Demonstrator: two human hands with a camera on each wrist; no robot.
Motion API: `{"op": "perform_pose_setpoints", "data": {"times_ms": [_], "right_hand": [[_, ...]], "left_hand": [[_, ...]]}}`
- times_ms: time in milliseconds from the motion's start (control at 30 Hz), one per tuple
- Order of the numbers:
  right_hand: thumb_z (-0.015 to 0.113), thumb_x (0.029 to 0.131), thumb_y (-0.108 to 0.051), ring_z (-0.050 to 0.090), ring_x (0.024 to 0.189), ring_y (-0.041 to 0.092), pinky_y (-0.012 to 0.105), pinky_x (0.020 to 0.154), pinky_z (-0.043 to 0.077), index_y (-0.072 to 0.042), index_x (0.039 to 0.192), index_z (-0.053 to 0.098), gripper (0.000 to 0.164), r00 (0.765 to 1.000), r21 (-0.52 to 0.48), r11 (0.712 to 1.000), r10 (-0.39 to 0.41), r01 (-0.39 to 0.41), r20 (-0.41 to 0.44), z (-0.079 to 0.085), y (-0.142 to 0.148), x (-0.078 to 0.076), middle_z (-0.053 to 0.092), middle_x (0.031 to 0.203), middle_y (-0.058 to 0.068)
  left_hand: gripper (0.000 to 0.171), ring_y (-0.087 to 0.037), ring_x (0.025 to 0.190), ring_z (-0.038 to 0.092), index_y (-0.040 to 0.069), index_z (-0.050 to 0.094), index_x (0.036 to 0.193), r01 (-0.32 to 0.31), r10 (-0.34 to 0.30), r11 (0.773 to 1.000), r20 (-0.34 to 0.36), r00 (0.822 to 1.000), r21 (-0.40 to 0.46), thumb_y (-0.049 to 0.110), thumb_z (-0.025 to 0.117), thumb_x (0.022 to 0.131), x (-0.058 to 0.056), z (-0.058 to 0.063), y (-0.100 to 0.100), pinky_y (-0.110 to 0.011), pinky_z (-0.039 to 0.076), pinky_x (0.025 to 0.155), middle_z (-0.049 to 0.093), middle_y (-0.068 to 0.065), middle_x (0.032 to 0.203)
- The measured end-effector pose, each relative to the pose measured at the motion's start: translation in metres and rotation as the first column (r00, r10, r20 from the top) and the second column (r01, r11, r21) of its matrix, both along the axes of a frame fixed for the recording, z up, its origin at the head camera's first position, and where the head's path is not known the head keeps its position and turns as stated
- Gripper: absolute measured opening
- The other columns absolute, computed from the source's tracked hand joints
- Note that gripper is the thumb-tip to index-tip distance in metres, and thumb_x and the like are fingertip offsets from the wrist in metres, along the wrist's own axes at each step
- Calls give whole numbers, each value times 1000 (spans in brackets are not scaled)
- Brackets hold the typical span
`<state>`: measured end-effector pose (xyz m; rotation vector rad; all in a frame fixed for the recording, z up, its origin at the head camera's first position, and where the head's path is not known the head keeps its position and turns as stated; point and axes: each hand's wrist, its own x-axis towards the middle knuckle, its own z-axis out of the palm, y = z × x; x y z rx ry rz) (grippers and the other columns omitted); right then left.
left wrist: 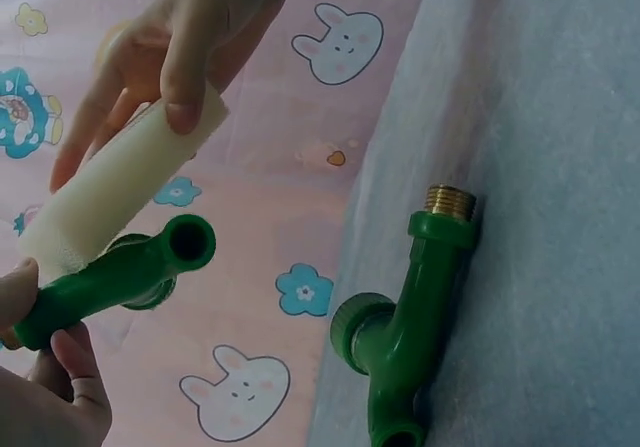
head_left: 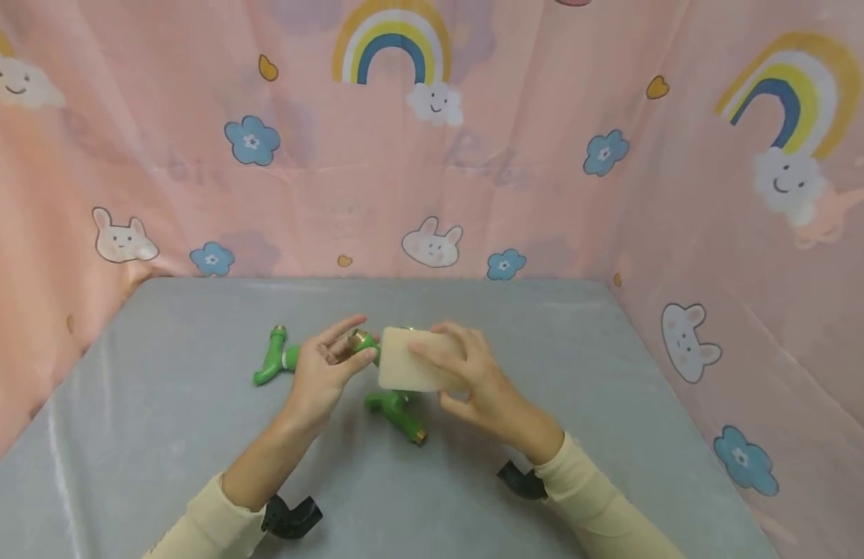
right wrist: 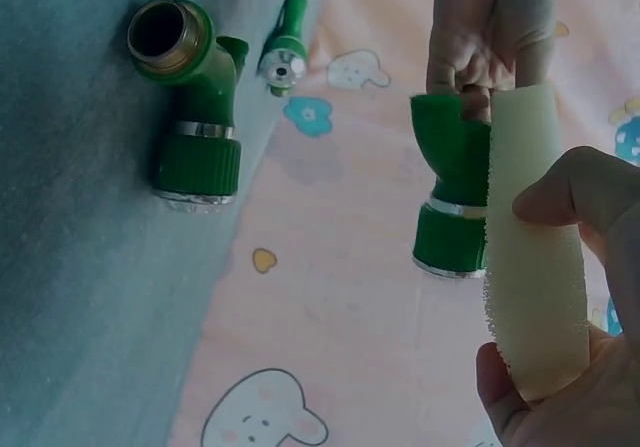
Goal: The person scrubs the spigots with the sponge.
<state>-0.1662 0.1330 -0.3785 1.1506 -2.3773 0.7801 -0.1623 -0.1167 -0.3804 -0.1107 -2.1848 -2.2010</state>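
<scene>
Between the thumb and fingers of my left hand is a green tap with a brass threaded end, held above the table. My right hand grips a cream-coloured sponge block, thumb on one side and fingers on the other. In the left wrist view the sponge's lower end is right at the tap's body. The sponge covers part of the held tap in the head and right wrist views. A second green tap lies on the table just below the hands, and a third lies left of my left hand.
Grey cloth covers the table. Pink printed fabric rises behind the table and along its sides. Dark curved mounts are at both wrists, by the cream sleeves.
</scene>
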Motion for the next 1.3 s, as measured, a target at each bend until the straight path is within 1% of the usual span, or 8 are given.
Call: {"op": "perform_pose_setpoints", "data": {"times_ms": [133, 300, 433, 567, 733, 1000, 1133, 1300], "right_hand": [[79, 74, 5, 44, 125, 40, 50, 89, 57, -21, 140, 59, 74, 1000, 12, 1000, -3, 3, -11, -2, 0, 1, 48, 141, 18], [82, 73, 5, 47, 124, 40, 49, 87, 59, -22, 140, 60, 76, 998, 66, 996, -63, 64, -19, -2, 5, -5, 50, 140, 19], [81, 74, 5, 46, 125, 40, 50, 91, 58, -23, 140, 62, 74, 991, 112, 985, -133, 131, 12, 1, 14, -11, 49, 141, 18], [78, 75, 4, 45, 126, 40, 53, 95, 54, -23, 138, 63, 71, 989, 86, 987, -141, 137, 39, 6, 19, -12, 49, 142, 17], [75, 76, -3, 47, 122, 38, 48, 90, 53, -22, 140, 61, 68, 998, 72, 997, -34, 30, 57, 6, 12, -5, 48, 143, 18], [71, 80, -2, 46, 122, 37, 45, 87, 53, -25, 142, 60, 67, 993, 113, 993, -55, 43, 101, -3, 3, -3, 46, 146, 15], [73, 81, -4, 49, 119, 38, 46, 87, 54, -27, 141, 61, 65, 996, 178, 982, -74, 64, 53, -4, 5, -4, 48, 145, 15], [71, 80, -3, 50, 118, 37, 48, 88, 55, -28, 139, 63, 65, 990, 175, 978, -127, 114, 68, 2, 10, -5, 49, 144, 14]], "left_hand": [[39, -2, 111, 68, -3, 58, 135, -10, 10, 1000, -21, 1000, -24, 4, 66, 97, 2, -3, 3, -18, 52, 101, 67, -20, 132], [33, -24, 121, 67, -3, 63, 129, -25, 7, 994, -163, 987, -106, 4, 65, 97, 1, -5, 5, -23, 58, 94, 69, -23, 128], [34, -36, 122, 65, -3, 62, 131, -36, 2, 986, -207, 978, -162, 5, 64, 98, 0, -7, 2, -26, 61, 87, 68, -24, 127], [37, -34, 119, 67, 3, 61, 135, -57, -3, 966, -229, 973, -253, 8, 63, 99, -1, -8, 1, -32, 61, 89, 72, -20, 122], [39, -36, 116, 68, 9, 61, 137, -60, -59, 921, -290, 955, -385, 11, 66, 98, 3, -10, 5, -42, 61, 91, 68, -15, 124], [40, -31, 117, 64, 2, 61, 134, -67, -104, 914, -390, 915, -401, 2, 67, 95, 9, -6, 11, -34, 62, 88, 67, -17, 124], [39, -32, 119, 65, 1, 62, 133, -68, -100, 913, -382, 919, -403, 2, 68, 95, 8, -7, 13, -33, 62, 87, 68, -18, 126], [35, -37, 125, 63, 1, 61, 134, -60, -61, 934, -323, 945, -353, 4, 62, 99, 4, -9, 10, -35, 61, 89, 67, -20, 129]]}}
